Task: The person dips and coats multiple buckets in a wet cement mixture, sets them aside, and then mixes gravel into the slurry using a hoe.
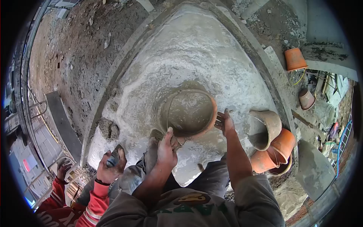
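A round orange bucket with a mud-caked rim stands in front of me, filled with wet grey mortar. Its thin wire handle lies toward the left side. At the near-left edge of the rim is my left hand, thumb up and fingers curled round the rim or handle; the exact hold is partly hidden. My right hand is beside the right rim, fingers spread and holding nothing. Whether its fingertips touch the bucket I cannot tell. Wet grey mortar covers the surface underneath.
At my left, a co-worker in red sleeves holds a dark grey object. Several buckets lie tipped over at right. Farther right are another orange bucket and a grey board. A curb borders the mortar.
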Action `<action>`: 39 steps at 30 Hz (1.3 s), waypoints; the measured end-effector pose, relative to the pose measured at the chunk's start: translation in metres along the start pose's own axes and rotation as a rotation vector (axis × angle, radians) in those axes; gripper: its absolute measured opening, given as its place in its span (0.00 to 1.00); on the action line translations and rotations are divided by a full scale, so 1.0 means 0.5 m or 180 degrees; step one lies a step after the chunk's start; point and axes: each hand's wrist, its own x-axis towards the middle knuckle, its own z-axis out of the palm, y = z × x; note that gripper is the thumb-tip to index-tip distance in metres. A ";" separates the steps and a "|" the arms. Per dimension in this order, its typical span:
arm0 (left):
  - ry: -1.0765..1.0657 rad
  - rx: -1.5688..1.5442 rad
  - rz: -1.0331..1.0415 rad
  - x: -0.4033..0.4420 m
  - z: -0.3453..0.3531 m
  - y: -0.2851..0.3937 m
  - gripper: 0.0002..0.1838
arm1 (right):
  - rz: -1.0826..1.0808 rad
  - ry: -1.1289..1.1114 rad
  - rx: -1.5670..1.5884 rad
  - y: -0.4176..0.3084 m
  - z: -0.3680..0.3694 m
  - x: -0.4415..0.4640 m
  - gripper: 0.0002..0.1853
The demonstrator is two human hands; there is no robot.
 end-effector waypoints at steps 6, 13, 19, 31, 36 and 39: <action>-0.0088 -0.0241 0.0761 -0.039 -0.144 0.111 0.19 | -0.1213 0.0601 -0.2908 -0.017 -0.077 -0.035 0.26; 0.0267 -0.0183 0.1242 -0.044 -0.269 0.191 0.16 | -0.2588 0.3883 -0.4231 -0.034 -0.444 -0.093 0.35; 0.2267 0.2259 0.1409 0.022 -0.356 0.156 0.15 | -0.1244 0.2887 -0.3271 0.001 -0.651 -0.078 0.51; -0.1389 0.4949 0.2368 0.487 0.325 -0.729 0.36 | -0.2124 0.3227 -0.2776 -0.063 -0.750 -0.015 0.34; -0.1985 0.5397 0.1554 0.457 0.328 -0.741 0.20 | -0.1267 0.2464 -0.2100 -0.092 -0.784 0.025 0.32; -0.1927 0.5209 0.1195 0.436 0.231 -0.675 0.19 | -0.1442 0.2992 -0.3110 -0.083 -0.678 -0.066 0.29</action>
